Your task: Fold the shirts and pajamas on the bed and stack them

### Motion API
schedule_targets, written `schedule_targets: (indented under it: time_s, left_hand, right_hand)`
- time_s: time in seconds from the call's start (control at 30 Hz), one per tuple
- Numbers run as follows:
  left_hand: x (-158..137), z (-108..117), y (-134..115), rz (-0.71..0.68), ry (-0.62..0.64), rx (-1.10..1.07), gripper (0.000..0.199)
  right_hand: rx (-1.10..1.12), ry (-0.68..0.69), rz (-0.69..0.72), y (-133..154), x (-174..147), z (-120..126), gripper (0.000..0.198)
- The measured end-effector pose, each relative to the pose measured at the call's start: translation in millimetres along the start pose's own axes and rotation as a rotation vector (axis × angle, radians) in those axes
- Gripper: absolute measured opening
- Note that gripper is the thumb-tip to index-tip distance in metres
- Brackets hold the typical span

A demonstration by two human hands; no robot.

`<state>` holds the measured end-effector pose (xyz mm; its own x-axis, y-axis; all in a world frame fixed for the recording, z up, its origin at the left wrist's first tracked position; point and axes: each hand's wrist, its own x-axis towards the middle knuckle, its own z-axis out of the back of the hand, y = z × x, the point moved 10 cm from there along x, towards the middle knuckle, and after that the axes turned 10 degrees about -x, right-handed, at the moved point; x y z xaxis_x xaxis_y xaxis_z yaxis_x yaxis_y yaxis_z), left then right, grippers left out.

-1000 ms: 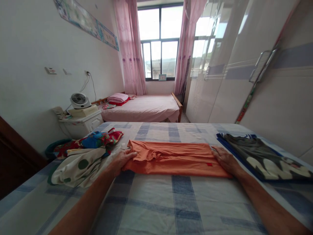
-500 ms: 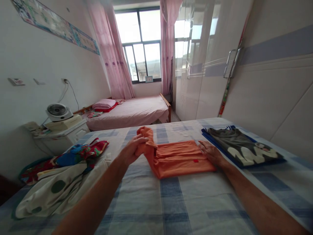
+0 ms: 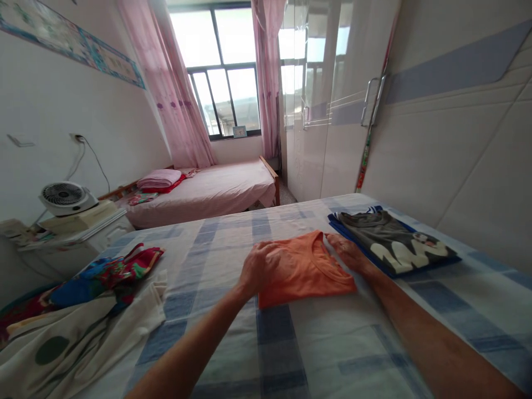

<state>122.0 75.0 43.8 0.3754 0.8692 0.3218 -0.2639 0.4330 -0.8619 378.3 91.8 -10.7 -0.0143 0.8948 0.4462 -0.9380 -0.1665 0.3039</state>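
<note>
A folded orange T-shirt lies on the bed in front of me, its round neckline facing right. My left hand rests over its left edge, fingers stretched out on the cloth and slightly blurred. At the collar's far right side, my right hand lies with its fingers extended against the shirt's edge. Just beyond that hand is a stack of folded clothes, with a dark grey shirt bearing a white print on top and blue cloth beneath it.
On the left lie a rumpled cream garment with green dots and a red and blue patterned cloth. A checked blue and white sheet covers the bed. Behind stand a fan, a pink-covered bed and a tall wardrobe.
The raised left part of the orange T-shirt has been folded over to the right, bringing the neckline up. My left hand has let go of it and lies on top. The view has turned right.
</note>
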Motion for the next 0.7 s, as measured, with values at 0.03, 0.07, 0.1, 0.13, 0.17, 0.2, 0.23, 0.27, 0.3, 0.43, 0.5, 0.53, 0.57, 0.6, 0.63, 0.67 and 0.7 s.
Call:
schedule_targets:
  time_s: [0.03,0.07,0.1,0.13,0.17,0.2,0.23,0.27,0.3,0.43,0.5,0.53,0.57,0.6,0.63,0.67,0.7]
  left_hand:
    - [-6.8,-3.9,-2.8,-0.068,0.044,0.063,0.031]
    - [-14.3,-10.8,-5.1,-0.133,0.100,0.142,0.036]
    - [-22.0,-18.9,-4.8,-0.176,0.155,0.221,0.040]
    - [-28.7,-26.8,-1.4,-0.187,0.203,0.290,0.044]
    - [-34.1,-33.8,3.7,-0.180,0.242,0.348,0.048]
    - [-37.9,-39.0,8.9,-0.163,0.269,0.391,0.050]
    - [-40.0,-42.6,13.1,-0.145,0.285,0.418,0.052]
    - [-40.4,-44.6,15.8,-0.130,0.294,0.429,0.053]
    - [-39.2,-45.1,16.9,-0.124,0.298,0.431,0.051]
    - [-20.9,-35.1,20.5,-0.147,0.281,0.418,0.040]
    - [-6.2,-22.2,36.9,-0.083,0.246,0.411,0.040]
    - [0.9,-13.9,49.6,-0.019,0.218,0.392,0.041]
    - [7.0,-5.3,63.0,0.050,0.186,0.364,0.042]
    - [11.7,2.6,75.0,0.110,0.154,0.330,0.042]
    - [15.0,9.2,84.2,0.151,0.124,0.293,0.042]
    - [17.2,14.4,89.7,0.172,0.100,0.259,0.041]
    - [18.2,18.2,92.0,0.179,0.083,0.229,0.040]
  right_hand:
    - [0.007,0.003,-0.011,1.1,-0.5,0.7,0.048]
    - [0.011,0.007,-0.022,3.0,-1.1,2.1,0.048]
    - [0.011,0.009,-0.033,6.3,-1.9,4.5,0.048]
    - [0.004,0.003,-0.042,11.1,-2.7,8.6,0.048]
    - [-0.007,-0.009,-0.051,17.8,-3.6,14.1,0.048]
    - [-0.022,-0.026,-0.056,26.9,-4.5,20.2,0.048]
    - [-0.036,-0.046,-0.050,38.8,-5.7,26.6,0.049]
    - [-0.047,-0.066,-0.032,53.4,-7.2,32.0,0.050]
    - [-0.053,-0.078,-0.002,70.0,-9.2,35.3,0.051]
    - [-0.046,0.026,0.231,134.3,-22.3,15.9,0.052]
    - [-0.086,0.138,0.297,143.0,-28.4,-6.6,0.052]
    - [-0.124,0.185,0.288,138.2,-29.3,-16.8,0.053]
    - [-0.170,0.218,0.252,128.2,-28.7,-24.5,0.055]
    - [-0.215,0.234,0.199,115.2,-26.8,-29.1,0.057]
    - [-0.253,0.239,0.150,102.2,-24.7,-31.0,0.058]
    - [-0.280,0.235,0.117,91.4,-22.6,-31.0,0.059]
    - [-0.295,0.225,0.103,83.7,-20.9,-29.8,0.058]
